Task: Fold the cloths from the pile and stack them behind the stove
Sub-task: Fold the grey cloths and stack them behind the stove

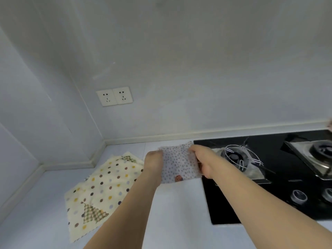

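A small white cloth with grey dots and a red spot (179, 164) is held up over the counter between both hands. My left hand (153, 159) grips its left edge and my right hand (202, 159) grips its right edge, just left of the black stove (280, 200). A cream cloth with coloured dots and checked tree shapes (100, 191) lies spread flat on the white counter (179, 212) to the left.
The stove has two burners, the near one with a wire pot stand (240, 157), and knobs (298, 195) at its front. A strip of counter runs behind the stove along the wall. A double wall socket (114, 96) sits above the counter corner.
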The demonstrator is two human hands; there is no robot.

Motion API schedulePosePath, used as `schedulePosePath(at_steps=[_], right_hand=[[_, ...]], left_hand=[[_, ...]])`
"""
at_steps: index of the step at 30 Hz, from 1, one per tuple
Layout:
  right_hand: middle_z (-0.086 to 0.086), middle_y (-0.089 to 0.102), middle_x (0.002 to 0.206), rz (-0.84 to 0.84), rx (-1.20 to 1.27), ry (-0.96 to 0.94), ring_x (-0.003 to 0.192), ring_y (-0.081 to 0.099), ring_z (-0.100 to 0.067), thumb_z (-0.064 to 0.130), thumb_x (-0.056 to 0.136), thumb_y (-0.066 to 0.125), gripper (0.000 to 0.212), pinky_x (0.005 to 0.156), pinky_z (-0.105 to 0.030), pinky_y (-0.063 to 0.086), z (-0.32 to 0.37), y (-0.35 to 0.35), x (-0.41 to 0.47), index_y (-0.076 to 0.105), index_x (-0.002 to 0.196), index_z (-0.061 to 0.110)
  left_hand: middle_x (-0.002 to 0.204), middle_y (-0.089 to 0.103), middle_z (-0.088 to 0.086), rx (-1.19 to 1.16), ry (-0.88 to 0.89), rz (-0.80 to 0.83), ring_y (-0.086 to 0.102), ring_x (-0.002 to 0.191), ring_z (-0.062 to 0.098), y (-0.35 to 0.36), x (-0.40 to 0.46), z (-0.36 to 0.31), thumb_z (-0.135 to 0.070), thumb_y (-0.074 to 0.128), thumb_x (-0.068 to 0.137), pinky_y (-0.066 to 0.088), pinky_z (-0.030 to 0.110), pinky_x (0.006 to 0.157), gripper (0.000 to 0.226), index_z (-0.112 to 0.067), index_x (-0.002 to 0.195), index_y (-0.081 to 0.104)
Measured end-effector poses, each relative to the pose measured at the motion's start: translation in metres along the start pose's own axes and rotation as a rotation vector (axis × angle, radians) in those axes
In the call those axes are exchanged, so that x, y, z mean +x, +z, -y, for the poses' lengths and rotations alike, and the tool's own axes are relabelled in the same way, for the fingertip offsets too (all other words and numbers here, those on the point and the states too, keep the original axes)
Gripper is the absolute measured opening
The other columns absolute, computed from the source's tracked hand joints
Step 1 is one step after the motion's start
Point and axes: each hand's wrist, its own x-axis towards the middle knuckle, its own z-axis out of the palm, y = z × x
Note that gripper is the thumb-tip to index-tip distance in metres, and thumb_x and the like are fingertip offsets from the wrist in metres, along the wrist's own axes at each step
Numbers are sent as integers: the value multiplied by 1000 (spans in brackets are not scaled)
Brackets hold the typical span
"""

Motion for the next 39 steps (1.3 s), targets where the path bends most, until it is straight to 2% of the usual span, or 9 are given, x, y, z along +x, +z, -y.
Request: schedulePosePath(at_steps=[2,7,11,15,23,29,32,34,39], right_hand=[[-14,64,107,-78,16,-27,101,61,-32,19,93,52,17,74,-35,49,21,-17,-21,62,102,7],[-17,60,115,-195,-29,-55,107,57,-32,15,96,47,22,88,-39,47,52,-66,-46,59,110,3],[-15,62,110,-196,20,-66,102,59,-29,15,96,47,17,87,-38,48,61,-122,-51,60,100,5],[-13,62,107,-178,68,-84,96,57,-25,16,96,48,20,83,-35,45,65,-192,-47,60,106,4],[-11,60,96,-176,41,24,85,58,-25,18,96,51,14,73,-34,48,74,-327,-26,58,89,8],[-15,65,106,-193,69,59,98,63,-30,21,92,54,19,93,-44,50,79,-401,0,62,101,6],[-16,66,110,-242,100,69,102,63,-31,21,92,54,20,95,-48,49,76,-450,11,63,100,5],[-16,67,108,-257,121,85,100,64,-31,22,94,52,21,94,-47,51,72,-488,15,63,100,5],[-15,67,93,-251,158,55,80,65,-28,17,99,47,20,82,-39,55,74,-592,23,61,95,3]], left_hand=[[122,60,9,27,42,15,60,107,31,19,-24,-25,-29,42,98,49,52,95,36,-11,127,53],[123,59,9,61,106,92,59,109,30,70,-62,-57,-22,41,99,49,51,96,36,-9,133,47],[120,60,10,80,90,130,59,109,29,124,-75,-65,-22,41,101,49,48,97,34,-8,131,48],[117,64,14,69,67,178,63,104,29,193,-83,-60,-23,40,102,55,42,84,33,-3,124,53],[110,66,15,57,-54,200,64,102,31,326,-99,-42,-23,40,102,50,49,95,30,-1,114,56],[108,66,16,101,-90,203,63,102,33,408,-80,-32,-23,44,97,47,52,99,27,-1,105,57],[108,66,14,124,-93,227,62,102,31,460,-75,-23,-25,47,95,45,41,95,29,-4,111,58],[98,59,12,134,-108,252,53,91,26,496,-84,-20,-22,45,96,41,35,82,26,-3,108,59],[103,68,14,147,-97,260,63,93,27,597,-109,-13,-21,43,97,49,36,83,31,0,112,59]])
